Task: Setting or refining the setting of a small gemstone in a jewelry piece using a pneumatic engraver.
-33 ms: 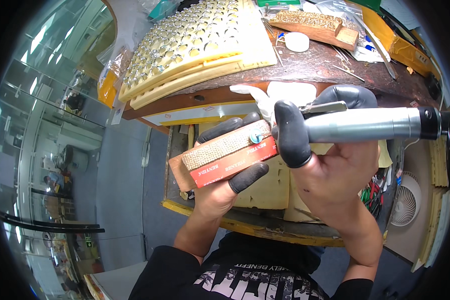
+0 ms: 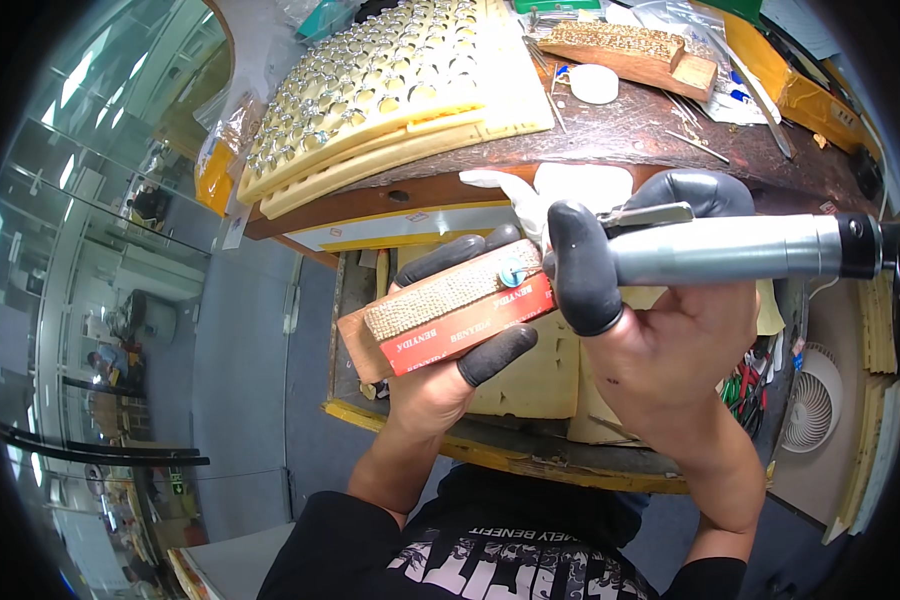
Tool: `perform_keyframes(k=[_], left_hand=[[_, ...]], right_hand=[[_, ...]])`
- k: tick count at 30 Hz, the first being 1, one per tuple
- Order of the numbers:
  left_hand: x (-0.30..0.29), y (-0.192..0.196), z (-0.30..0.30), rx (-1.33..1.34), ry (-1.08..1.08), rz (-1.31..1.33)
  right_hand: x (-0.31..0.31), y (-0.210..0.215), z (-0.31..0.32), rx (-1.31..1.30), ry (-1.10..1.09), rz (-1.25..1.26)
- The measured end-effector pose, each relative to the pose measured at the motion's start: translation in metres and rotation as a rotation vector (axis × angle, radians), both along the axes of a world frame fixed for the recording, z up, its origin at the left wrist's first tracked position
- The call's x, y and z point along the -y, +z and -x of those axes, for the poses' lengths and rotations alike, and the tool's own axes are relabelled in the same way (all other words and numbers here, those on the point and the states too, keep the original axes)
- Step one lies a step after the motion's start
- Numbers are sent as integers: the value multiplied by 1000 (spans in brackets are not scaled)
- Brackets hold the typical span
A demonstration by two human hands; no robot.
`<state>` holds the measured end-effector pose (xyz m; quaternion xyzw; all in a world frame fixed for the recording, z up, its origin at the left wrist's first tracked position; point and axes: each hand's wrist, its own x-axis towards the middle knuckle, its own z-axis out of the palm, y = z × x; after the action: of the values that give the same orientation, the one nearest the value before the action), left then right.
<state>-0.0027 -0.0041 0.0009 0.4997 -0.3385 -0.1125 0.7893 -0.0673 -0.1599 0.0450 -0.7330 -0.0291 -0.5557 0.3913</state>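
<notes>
My left hand [image 2: 440, 385], with black caps on its fingertips, grips a reddish wooden block [image 2: 450, 318] held up in front of me. A strip of small pale metal pieces runs along the block's top, and a red label covers its side. My right hand [image 2: 670, 350], also with black fingertip caps, holds a grey cylindrical power handpiece [image 2: 730, 250] lying horizontally. The handpiece's tip meets a small round piece at the block's right end. My right thumb hides the tip itself.
Cream trays [image 2: 370, 90] filled with several small metal parts lie on the dark workbench [image 2: 650, 130]. Behind them are another wooden block [image 2: 620, 50], a white round lid [image 2: 595, 83] and a white cloth [image 2: 570, 190]. An open drawer [image 2: 530, 375] sits below my hands. A small fan [image 2: 810, 405] is at the right.
</notes>
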Motion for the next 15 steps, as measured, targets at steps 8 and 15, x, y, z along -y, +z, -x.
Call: perform_keyframes(k=[8, 15], left_hand=[[1, -5, 2, -10, 12, 11], [-1, 1, 8, -141, 59, -36]], right_hand=[[-2, 1, 0, -18, -23, -49], [-2, 2, 0, -25, -31, -31]])
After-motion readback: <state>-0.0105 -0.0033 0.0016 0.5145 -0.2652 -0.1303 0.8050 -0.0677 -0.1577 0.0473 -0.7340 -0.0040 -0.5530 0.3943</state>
